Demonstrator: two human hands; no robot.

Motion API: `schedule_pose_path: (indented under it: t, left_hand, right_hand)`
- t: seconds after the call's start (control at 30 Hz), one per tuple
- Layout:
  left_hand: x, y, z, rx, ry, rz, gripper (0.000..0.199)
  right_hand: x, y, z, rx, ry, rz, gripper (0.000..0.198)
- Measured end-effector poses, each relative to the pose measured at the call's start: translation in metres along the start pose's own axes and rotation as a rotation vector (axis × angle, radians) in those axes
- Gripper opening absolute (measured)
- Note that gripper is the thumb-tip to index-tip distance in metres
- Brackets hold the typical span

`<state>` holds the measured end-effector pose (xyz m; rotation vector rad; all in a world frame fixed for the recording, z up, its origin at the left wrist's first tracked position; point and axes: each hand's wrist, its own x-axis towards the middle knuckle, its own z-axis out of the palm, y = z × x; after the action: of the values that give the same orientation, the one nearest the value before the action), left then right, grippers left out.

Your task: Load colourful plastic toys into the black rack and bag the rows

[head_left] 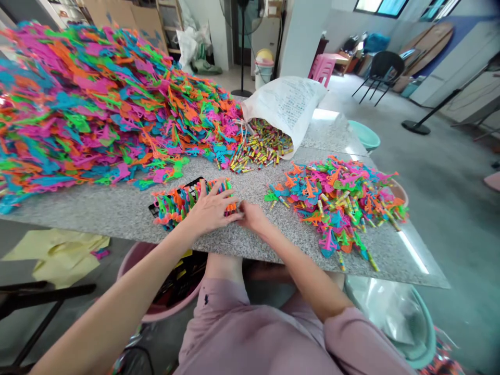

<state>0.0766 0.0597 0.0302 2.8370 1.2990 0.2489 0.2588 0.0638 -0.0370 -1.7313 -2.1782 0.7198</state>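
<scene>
A row of small colourful plastic pieces [175,204] stands packed side by side on the table in front of me, with black card or tray parts showing at its left end and back. My left hand [213,208] lies over the right part of this row, fingers spread and touching the pieces. At the row's right end, my right hand [253,216] has its fingers pinched together close to my left thumb. Whatever sits between those fingertips is hidden.
A large heap of bright plastic pieces [109,104] covers the table's left and back. A white sack [287,107] spills small yellow-and-red tubes [261,148]. On the right lies a pile of plastic pieces with tubes attached [339,198]. Basins, one pink [128,265], stand below the granite tabletop [250,245].
</scene>
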Motion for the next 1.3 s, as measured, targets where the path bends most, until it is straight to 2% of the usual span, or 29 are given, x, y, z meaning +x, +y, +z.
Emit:
schedule_pose_path:
  t: [0.13, 0.23, 0.4, 0.5, 0.6, 0.63, 0.7, 0.83, 0.9, 1.03, 1.17, 1.3]
  left_hand:
    - [0.003, -0.001, 0.003, -0.018, 0.019, 0.002, 0.031]
    - [0.004, -0.003, 0.003, -0.046, 0.012, 0.0, 0.029]
    - [0.003, -0.004, 0.003, -0.052, 0.006, 0.012, 0.028]
    - [0.003, -0.004, 0.004, -0.048, 0.011, 0.015, 0.027]
    - [0.003, -0.004, 0.004, -0.055, 0.008, 0.012, 0.026]
    - [0.003, -0.004, 0.004, -0.06, 0.004, 0.012, 0.026]
    - [0.003, -0.004, 0.003, -0.067, -0.004, 0.01, 0.024]
    - [0.003, -0.002, 0.0, -0.065, -0.024, -0.007, 0.023]
    - [0.003, -0.001, -0.002, -0.056, -0.029, -0.011, 0.023]
    - [0.003, 0.0, -0.002, -0.041, -0.024, -0.007, 0.023]
    - [0.004, 0.0, -0.002, -0.04, -0.049, -0.02, 0.023]
    - [0.004, -0.001, -0.001, -0.04, -0.054, -0.02, 0.023]
  right_hand:
    - [-0.011, 0.057, -0.041, -0.175, 0.189, 0.342, 0.044]
    - [-0.008, 0.082, -0.057, -0.173, 0.171, 0.379, 0.041]
    - [-0.002, 0.084, -0.049, -0.043, 0.123, 0.316, 0.023]
    - [0.0, 0.08, -0.032, 0.225, 0.088, 0.229, 0.002]
    - [0.009, 0.069, -0.013, 0.662, 0.009, 0.087, 0.021]
    - [0.014, 0.063, -0.008, 0.735, -0.01, 0.051, 0.023]
    - [0.027, 0.05, 0.0, 0.674, 0.019, 0.049, 0.022]
    - [0.049, 0.031, 0.007, 0.38, 0.189, 0.155, 0.011]
    - [0.054, 0.03, 0.009, 0.35, 0.221, 0.145, 0.008]
    - [0.06, 0.035, 0.017, 0.424, 0.216, -0.005, 0.013]
    - [0.071, 0.03, 0.027, 0.535, 0.138, -0.211, 0.026]
    - [0.081, 0.023, 0.026, 0.5, 0.11, -0.266, 0.021]
